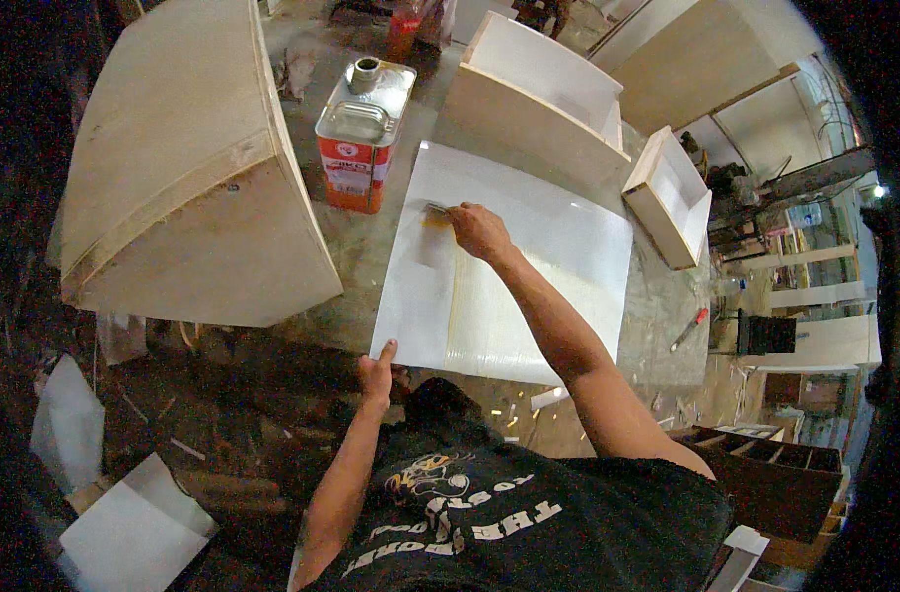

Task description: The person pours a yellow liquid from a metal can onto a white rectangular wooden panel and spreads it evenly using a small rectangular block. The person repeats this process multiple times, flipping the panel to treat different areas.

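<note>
A white sheet [525,202] lies on the work table, its middle and right part coated with a glossy, pale yellowish layer. My right hand [477,232] is closed on a brush [436,209] over the sheet's upper left, where a yellow smear shows under the bristles. My left hand [379,367] grips the sheet's near left corner between thumb and fingers. Just left of the sheet stands a metal can [354,173] with a red label and an open spout.
A large curved plywood box [174,178] fills the left. Two open drawer boxes [534,118] [657,197] sit behind and right. A red-handled tool [691,326] lies at the table's right edge [691,370]. Offcuts [139,523] and scraps are on the floor.
</note>
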